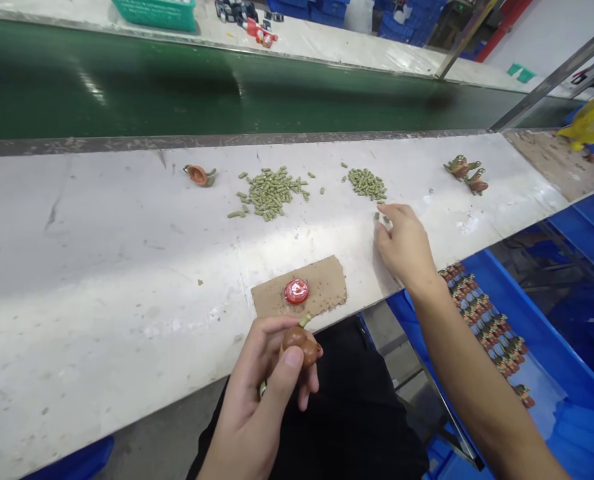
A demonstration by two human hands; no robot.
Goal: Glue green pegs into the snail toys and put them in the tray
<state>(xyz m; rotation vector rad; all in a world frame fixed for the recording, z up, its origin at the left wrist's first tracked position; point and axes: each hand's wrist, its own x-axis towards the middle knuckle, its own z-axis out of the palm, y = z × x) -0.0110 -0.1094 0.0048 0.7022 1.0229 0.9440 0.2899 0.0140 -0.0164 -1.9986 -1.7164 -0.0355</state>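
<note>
My left hand [271, 380] grips a small brown toy figure [301, 343] between thumb and fingers, close to the table's front edge. A short light-green piece sticks up from the figure, and part of it is hidden in the palm. Over the table, my right hand [401, 243] is at the front of the smaller heap of green pieces [367, 183]. A gap shows between its thumb and index finger, with a couple of green pieces in that gap. A larger heap of green pieces [271, 193] lies to the left. Ahead of my left hand, a round red container [297, 291] sits on brown cardboard [329, 283].
One brown figure part [197, 175] lies at the left; several figures [464, 170] stand at the right. Below the table's right edge, a blue bin [541, 373] holds rows of figures. A green conveyor belt [151, 87] runs behind, with a teal basket [157, 17] beyond.
</note>
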